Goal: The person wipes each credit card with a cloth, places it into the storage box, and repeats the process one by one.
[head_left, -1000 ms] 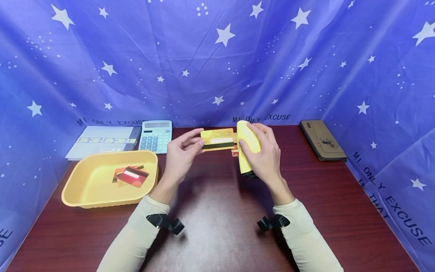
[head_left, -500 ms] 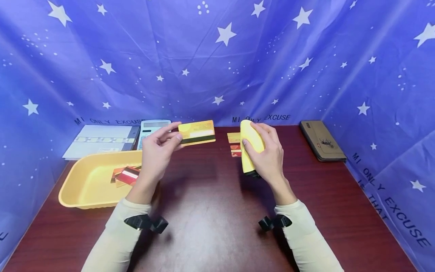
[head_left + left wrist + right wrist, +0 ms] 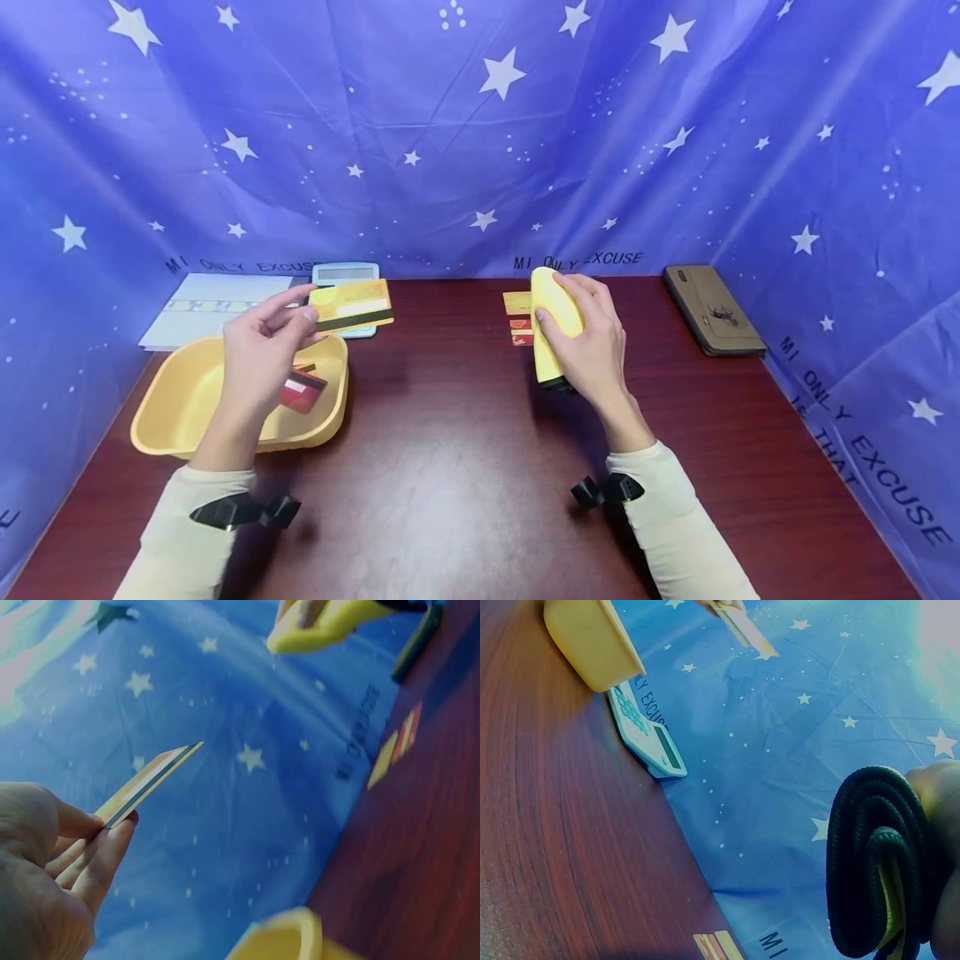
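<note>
Left hand (image 3: 258, 358) has swung leftward, pinching yellow card (image 3: 351, 305) above yellow tray's (image 3: 165, 408) far rim, left of frame centre. Right hand (image 3: 588, 346) unmoved, wrapped round yellow scanner (image 3: 553, 312) at centre. Dark red wooden table (image 3: 465, 467): broad bare middle; calculator (image 3: 345, 273), loose cards (image 3: 517, 321), brown wallet (image 3: 708, 308) along back edge; starred blue cloth (image 3: 480, 125) encloses.

L hand (image 3: 258, 354) pinching card (image 3: 351, 305), over tray (image 3: 180, 417)

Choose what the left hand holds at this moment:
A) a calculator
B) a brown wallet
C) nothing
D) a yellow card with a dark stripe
D: the left hand pinches the yellow card with its dark stripe, lifted above the yellow tray.
</note>
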`<state>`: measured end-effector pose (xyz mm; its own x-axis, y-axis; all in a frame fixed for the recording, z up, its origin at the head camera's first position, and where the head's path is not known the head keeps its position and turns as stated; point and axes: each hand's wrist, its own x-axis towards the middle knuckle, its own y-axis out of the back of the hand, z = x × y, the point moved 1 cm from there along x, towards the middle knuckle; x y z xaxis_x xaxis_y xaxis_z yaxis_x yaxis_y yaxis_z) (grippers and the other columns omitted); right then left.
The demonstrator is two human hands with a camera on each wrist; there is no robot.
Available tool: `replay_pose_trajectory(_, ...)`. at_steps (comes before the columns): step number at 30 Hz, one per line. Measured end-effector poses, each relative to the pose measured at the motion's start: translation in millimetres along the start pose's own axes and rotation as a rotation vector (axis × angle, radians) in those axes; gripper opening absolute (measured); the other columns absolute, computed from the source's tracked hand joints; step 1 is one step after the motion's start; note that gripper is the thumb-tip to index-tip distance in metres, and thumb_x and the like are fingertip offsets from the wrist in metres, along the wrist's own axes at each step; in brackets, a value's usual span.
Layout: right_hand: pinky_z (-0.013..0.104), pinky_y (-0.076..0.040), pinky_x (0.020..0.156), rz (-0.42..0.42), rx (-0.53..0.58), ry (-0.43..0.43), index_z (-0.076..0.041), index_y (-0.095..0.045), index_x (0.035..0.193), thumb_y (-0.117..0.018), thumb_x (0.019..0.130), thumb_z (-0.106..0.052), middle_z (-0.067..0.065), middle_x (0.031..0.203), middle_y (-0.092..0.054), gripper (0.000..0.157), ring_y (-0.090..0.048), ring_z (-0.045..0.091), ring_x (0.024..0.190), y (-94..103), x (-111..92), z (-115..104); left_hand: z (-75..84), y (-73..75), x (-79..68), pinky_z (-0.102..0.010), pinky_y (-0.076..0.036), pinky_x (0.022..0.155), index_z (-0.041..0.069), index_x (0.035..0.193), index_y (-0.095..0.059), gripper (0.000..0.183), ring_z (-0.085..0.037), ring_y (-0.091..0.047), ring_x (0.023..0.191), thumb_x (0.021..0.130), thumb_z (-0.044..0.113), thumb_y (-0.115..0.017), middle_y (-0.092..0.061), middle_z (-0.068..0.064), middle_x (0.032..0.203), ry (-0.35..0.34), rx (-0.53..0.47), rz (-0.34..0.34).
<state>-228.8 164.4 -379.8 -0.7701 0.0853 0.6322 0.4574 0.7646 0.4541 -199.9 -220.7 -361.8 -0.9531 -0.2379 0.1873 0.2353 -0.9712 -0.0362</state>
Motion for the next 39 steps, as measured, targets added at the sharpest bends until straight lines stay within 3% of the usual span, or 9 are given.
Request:
replay_pose_trajectory(8, 0.039, -0.048, 0.078, 0.007, -0.001, 0.004, -0.018, -0.07, 0.134, -0.083, 0.084, -0.022, 0.012, 0.134, -0.063, 0.052, -0.062, 0.031, 0.115, 2.4, 1, 3, -19.9, 46.7, -0.4, -0.018, -0.064, 0.07, 0.006, 0.136, -0.067, 0.041, -0.002, -0.076, 0.075, 0.096, 0.011, -0.073, -0.077, 0.014, 0.09, 0.079, 0.053, -0.028)
replay_pose_trajectory(13, 0.038, -0.048, 0.078, -0.004, 0.002, 0.005, -0.018, -0.07, 0.134, -0.082, 0.085, -0.023, 0.011, 0.133, -0.063, 0.051, -0.062, 0.03, 0.115, 1.5, 2, 3, -29.8, 78.9, -4.6, -0.022, -0.066, 0.07, 0.005, 0.132, -0.07, 0.038, -0.002, -0.075, 0.08, 0.094, 0.005, -0.074, -0.077, 0.009, 0.09, 0.116, -0.002, -0.044)
replay_pose_trajectory(18, 0.038, -0.048, 0.077, -0.014, 0.001, -0.008, -0.019, -0.07, 0.134, -0.082, 0.085, -0.024, 0.012, 0.133, -0.063, 0.051, -0.061, 0.03, 0.115, 1.7, 1, 4, -39.1, 101.8, -6.5, -0.021, -0.066, 0.071, 0.013, 0.123, -0.076, 0.032, -0.001, -0.074, 0.083, 0.093, 0.004, -0.075, -0.076, 0.011, 0.095, 0.169, -0.025, -0.038)
replay_pose_trajectory(25, 0.038, -0.047, 0.078, -0.018, -0.001, -0.024, -0.02, -0.069, 0.134, -0.082, 0.085, -0.024, 0.011, 0.134, -0.063, 0.051, -0.062, 0.031, 0.115, 2.5, -1, 6, -51.0, 113.8, -4.5, -0.022, -0.066, 0.073, 0.009, 0.124, -0.075, 0.032, -0.001, -0.073, 0.084, 0.093, 0.003, -0.075, -0.068, 0.011, 0.107, 0.195, -0.008, -0.092)
replay_pose_trajectory(33, 0.037, -0.047, 0.077, -0.014, 0.011, -0.027, -0.019, -0.069, 0.135, -0.083, 0.084, -0.023, 0.011, 0.134, -0.063, 0.053, -0.062, 0.031, 0.114, 2.2, 0, 7, -55.4, 120.7, -1.1, -0.019, -0.065, 0.069, 0.013, 0.119, -0.078, 0.028, 0.003, -0.073, 0.081, 0.091, 0.007, -0.079, -0.077, 0.017, 0.092, 0.18, 0.116, -0.083)
replay_pose_trajectory(35, 0.037, -0.047, 0.077, -0.015, 0.013, -0.026, -0.019, -0.069, 0.135, -0.083, 0.084, -0.022, 0.011, 0.134, -0.063, 0.053, -0.062, 0.03, 0.115, 2.4, 0, 7, -56.2, 123.6, 0.0, -0.017, -0.064, 0.07, 0.012, 0.12, -0.077, 0.029, 0.004, -0.073, 0.08, 0.091, 0.009, -0.079, -0.077, 0.019, 0.089, 0.171, 0.189, -0.081)
replay_pose_trajectory(39, 0.037, -0.047, 0.08, -0.01, 0.015, -0.022, -0.018, -0.07, 0.134, -0.083, 0.084, -0.021, 0.012, 0.134, -0.064, 0.052, -0.062, 0.031, 0.117, 3.3, 2, 7, -59.1, 127.8, 0.2, -0.007, -0.057, 0.073, 0.01, 0.125, -0.074, 0.035, 0.011, -0.068, 0.082, 0.092, 0.019, -0.08, -0.073, 0.03, 0.085, 0.142, 0.435, -0.049)
